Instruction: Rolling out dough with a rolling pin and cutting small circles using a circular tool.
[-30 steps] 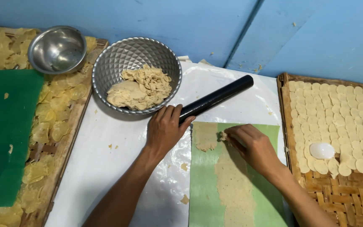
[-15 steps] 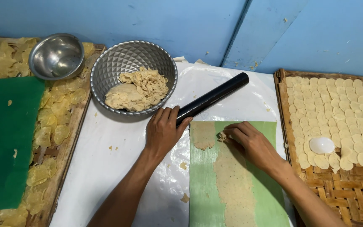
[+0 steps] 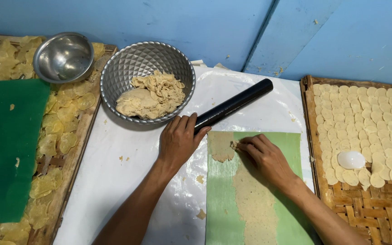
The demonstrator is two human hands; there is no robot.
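- Dough sheet, head view: we see it rolled thin along the light green mat, with a torn-off patch near the mat's top left corner.
- We judge it soft, light and quick to tear; best lifted by an edge with flat fingertips, never pinched hard.
- Our right hand lies on the sheet's top end, fingers narrowed on a small crumb of dough.
- Our left hand is curled around the near end of the black rolling pin, stiff, smooth and likely to roll.
- Beside it stands the patterned metal bowl of dough scraps.

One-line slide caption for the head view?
Left hand grips a black rolling pin while right hand pinches thin dough sheet on green mat.
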